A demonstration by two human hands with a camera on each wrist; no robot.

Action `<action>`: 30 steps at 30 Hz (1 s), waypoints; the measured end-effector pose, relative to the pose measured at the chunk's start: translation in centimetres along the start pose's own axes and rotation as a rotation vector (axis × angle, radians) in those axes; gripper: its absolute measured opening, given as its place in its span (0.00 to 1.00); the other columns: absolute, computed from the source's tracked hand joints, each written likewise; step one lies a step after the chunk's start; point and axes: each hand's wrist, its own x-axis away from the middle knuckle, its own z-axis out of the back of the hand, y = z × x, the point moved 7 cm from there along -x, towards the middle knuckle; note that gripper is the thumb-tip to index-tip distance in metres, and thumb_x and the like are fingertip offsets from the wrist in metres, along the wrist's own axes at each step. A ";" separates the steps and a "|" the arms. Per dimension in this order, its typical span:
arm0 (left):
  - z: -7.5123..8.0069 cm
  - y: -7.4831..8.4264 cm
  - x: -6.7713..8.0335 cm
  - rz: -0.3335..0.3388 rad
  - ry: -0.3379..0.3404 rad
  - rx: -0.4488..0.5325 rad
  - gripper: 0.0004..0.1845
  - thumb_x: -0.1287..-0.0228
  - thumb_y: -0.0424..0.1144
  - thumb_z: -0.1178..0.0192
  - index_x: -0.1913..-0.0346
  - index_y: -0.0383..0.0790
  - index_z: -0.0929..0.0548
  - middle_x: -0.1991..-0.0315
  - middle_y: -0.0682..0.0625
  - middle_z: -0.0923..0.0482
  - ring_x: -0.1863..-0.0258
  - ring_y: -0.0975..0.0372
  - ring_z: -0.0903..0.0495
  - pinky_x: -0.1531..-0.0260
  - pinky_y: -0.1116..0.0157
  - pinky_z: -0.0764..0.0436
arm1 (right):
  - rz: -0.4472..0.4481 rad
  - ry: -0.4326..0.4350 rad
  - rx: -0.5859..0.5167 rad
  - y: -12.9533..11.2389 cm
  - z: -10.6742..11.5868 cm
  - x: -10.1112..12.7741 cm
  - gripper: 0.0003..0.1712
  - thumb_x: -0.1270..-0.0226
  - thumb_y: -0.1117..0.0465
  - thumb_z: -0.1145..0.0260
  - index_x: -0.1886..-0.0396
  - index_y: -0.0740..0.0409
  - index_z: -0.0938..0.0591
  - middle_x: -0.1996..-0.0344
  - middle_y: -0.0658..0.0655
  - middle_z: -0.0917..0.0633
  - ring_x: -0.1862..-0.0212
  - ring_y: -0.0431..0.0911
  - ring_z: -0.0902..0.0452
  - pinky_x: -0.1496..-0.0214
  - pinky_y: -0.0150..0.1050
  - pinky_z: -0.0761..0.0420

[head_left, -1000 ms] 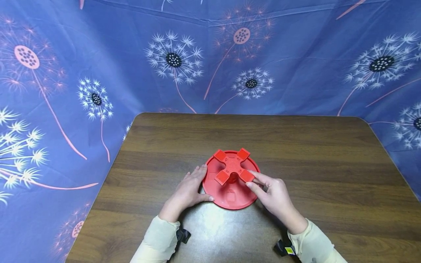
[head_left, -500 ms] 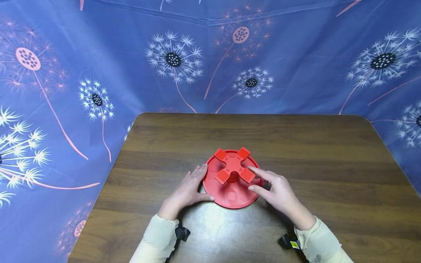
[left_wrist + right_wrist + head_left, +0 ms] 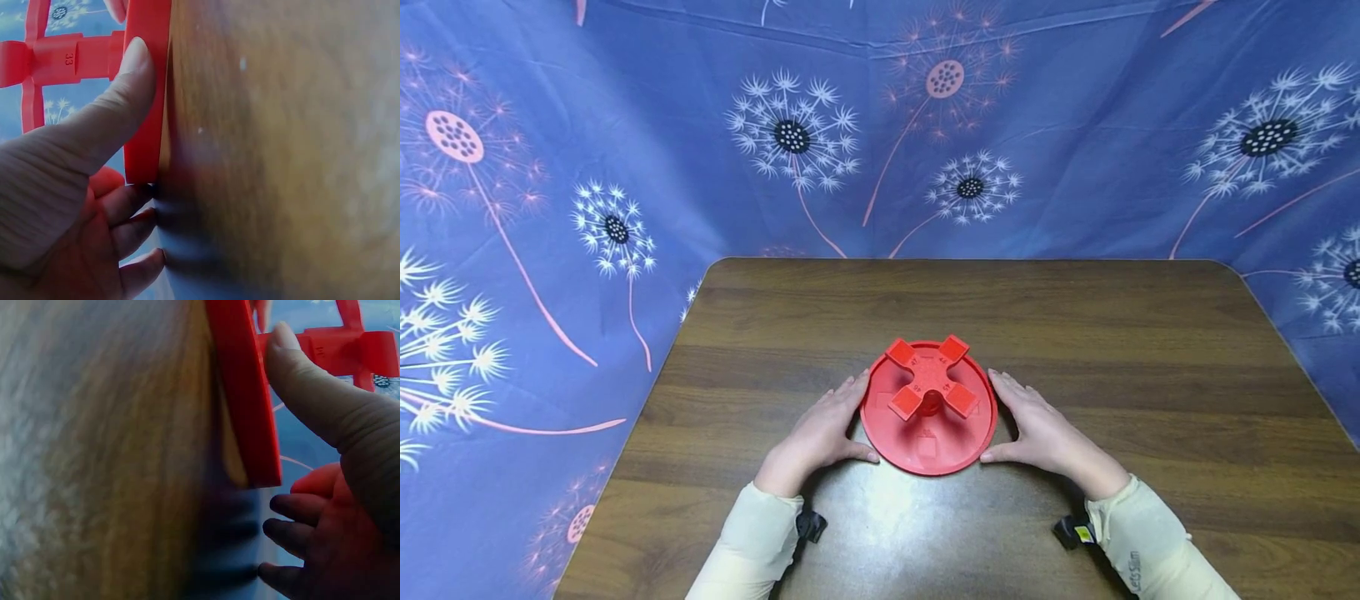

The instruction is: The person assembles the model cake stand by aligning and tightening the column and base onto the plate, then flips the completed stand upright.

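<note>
A red plastic round base with a raised rim stands on the table, and a short post rises from its middle. On top of that post sits a red cross-shaped piece with marks on its arms. My left hand rests at the base's left side, fingers spread along the rim, and its thumb overlaps the rim in the left wrist view. At the opposite side, my right hand lies with extended fingers and thumb beside the rim. In the right wrist view, its lower fingers hang apart from the rim.
The brown wooden table extends around the base. A blue cloth with dandelion prints hangs behind it and at both sides. Black camera mounts sit on the inner side of both wrists.
My right hand has let go of the cross-shaped piece's near right arm and moved out and down to the base's right rim. My left hand has stayed at the left rim.
</note>
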 end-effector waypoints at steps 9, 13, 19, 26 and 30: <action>0.4 0.1 -0.7 0.028 0.003 -0.074 0.67 0.64 0.56 0.20 0.23 0.37 0.48 0.26 0.43 0.42 0.28 0.50 0.42 0.32 0.47 0.38 | 0.034 -0.005 0.043 0.2 -0.7 -0.7 0.71 0.66 0.44 0.16 0.26 0.67 0.42 0.28 0.67 0.39 0.27 0.65 0.49 0.30 0.67 0.51; 0.5 0.0 -1.0 0.051 0.015 -0.085 0.70 0.68 0.56 0.19 0.23 0.39 0.49 0.28 0.41 0.39 0.30 0.50 0.38 0.35 0.48 0.33 | 0.013 0.004 0.062 0.4 -0.7 -0.9 0.71 0.68 0.45 0.15 0.26 0.68 0.42 0.28 0.67 0.38 0.27 0.64 0.47 0.30 0.66 0.50; 0.4 -0.2 -1.4 0.033 0.050 -0.064 0.73 0.72 0.58 0.18 0.22 0.40 0.51 0.30 0.39 0.36 0.35 0.44 0.32 0.38 0.49 0.29 | -0.013 0.022 0.042 0.9 -0.7 -0.8 0.72 0.71 0.47 0.14 0.26 0.68 0.41 0.30 0.68 0.36 0.28 0.62 0.44 0.28 0.63 0.49; 0.9 -0.3 -1.0 0.048 0.065 0.033 0.72 0.73 0.58 0.18 0.22 0.42 0.50 0.33 0.41 0.30 0.35 0.35 0.36 0.39 0.43 0.31 | -0.032 0.061 -0.029 1.4 -0.1 0.1 0.71 0.70 0.43 0.15 0.26 0.64 0.40 0.31 0.67 0.32 0.34 0.70 0.38 0.34 0.64 0.38; 1.3 -0.3 -0.8 0.033 0.073 0.136 0.69 0.70 0.57 0.18 0.23 0.41 0.47 0.31 0.47 0.33 0.33 0.39 0.36 0.38 0.44 0.32 | -0.017 0.103 -0.087 1.3 0.9 0.9 0.70 0.69 0.42 0.16 0.26 0.61 0.39 0.34 0.65 0.27 0.38 0.64 0.29 0.39 0.57 0.27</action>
